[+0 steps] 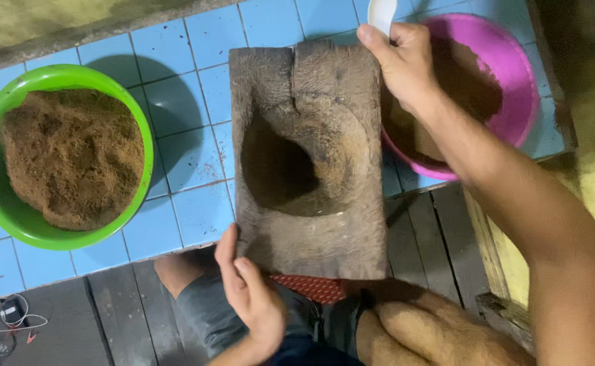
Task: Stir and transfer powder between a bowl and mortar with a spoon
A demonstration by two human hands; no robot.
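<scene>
Steadying the grey, hollowed wooden mould block (309, 159) at its near corner with my open left hand (250, 298), my right hand (402, 61) held a white plastic spoon (381, 13) at its far corner, its long axis running away from me.

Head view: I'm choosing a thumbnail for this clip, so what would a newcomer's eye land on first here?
First the worn wooden block with a dark scooped hollow, dead centre, steadied by the left hand at its near edge. Then the bright green bowl heaped with brown powder on the blue tiles at left. At upper right, the right hand holds a white spoon beside a pink bowl.
</scene>
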